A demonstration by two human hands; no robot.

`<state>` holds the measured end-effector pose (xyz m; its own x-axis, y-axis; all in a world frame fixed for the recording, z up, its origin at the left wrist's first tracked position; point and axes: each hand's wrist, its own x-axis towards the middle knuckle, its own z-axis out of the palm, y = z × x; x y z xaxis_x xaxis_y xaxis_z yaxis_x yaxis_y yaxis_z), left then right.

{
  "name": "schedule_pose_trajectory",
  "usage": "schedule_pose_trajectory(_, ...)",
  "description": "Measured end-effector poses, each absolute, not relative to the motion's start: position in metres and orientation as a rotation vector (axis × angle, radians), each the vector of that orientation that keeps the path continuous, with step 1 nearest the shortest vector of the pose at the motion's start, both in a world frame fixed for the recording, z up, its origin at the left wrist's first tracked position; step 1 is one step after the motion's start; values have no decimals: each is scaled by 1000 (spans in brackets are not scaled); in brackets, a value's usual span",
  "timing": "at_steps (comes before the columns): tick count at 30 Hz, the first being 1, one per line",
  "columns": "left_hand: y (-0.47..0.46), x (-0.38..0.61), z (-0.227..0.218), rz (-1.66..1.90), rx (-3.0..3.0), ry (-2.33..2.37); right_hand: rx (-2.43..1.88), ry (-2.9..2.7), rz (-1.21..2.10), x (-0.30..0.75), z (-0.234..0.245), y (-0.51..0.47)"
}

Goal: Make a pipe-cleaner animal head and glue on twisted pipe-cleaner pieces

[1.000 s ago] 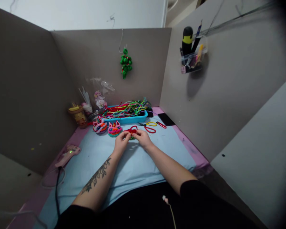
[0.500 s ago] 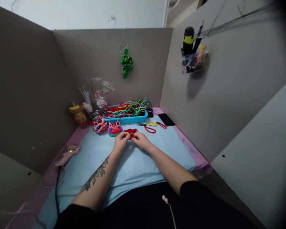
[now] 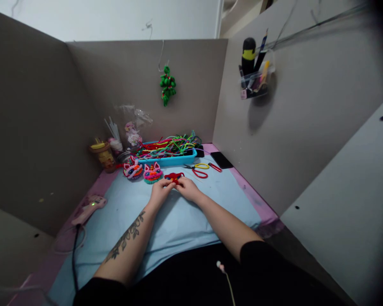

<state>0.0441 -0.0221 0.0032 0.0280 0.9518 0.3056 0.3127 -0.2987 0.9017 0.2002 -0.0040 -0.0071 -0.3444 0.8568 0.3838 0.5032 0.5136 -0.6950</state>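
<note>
Between my two hands is a small red fuzzy pipe-cleaner figure point(image 3: 174, 176) with dark blue and orange spots. My left hand point(image 3: 161, 189) pinches its left lower side, and my right hand point(image 3: 189, 188) grips its right lower side; the fingertips nearly meet and hide its lower part. Just left of the hands sits a pink, orange and teal pipe-cleaner animal head point(image 3: 152, 173) with pointed ears. A similar pink and white head point(image 3: 132, 169) lies beside it.
Behind the hands stands a blue tray point(image 3: 169, 161) heaped with coloured pipe cleaners point(image 3: 172, 146). Pliers with red and yellow handles point(image 3: 200, 170), a red-handled tool point(image 3: 215, 167) and a black phone point(image 3: 221, 160) lie to the right. A pink glue gun point(image 3: 90, 209) rests at left.
The red figure has turned or tilted slightly between my fingers, so more of its blue and orange front shows. Both hands keep hold of it. The view has shifted a little.
</note>
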Motion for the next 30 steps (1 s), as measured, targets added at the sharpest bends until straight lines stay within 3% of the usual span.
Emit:
schedule_pose_trajectory(11, -23, 46, 4, 1321, 1808, 1315, -1191, -2119, 543, 201, -4, -7)
schedule_pose_trajectory(22, -22, 48, 13, 1487, 1000, 1159, -912, -1996, 681, 198, -11, -7)
schedule_pose_trajectory(30, -20, 48, 15, 1580, 885, 1086, -961, -1839, 857, 192, -7, -13)
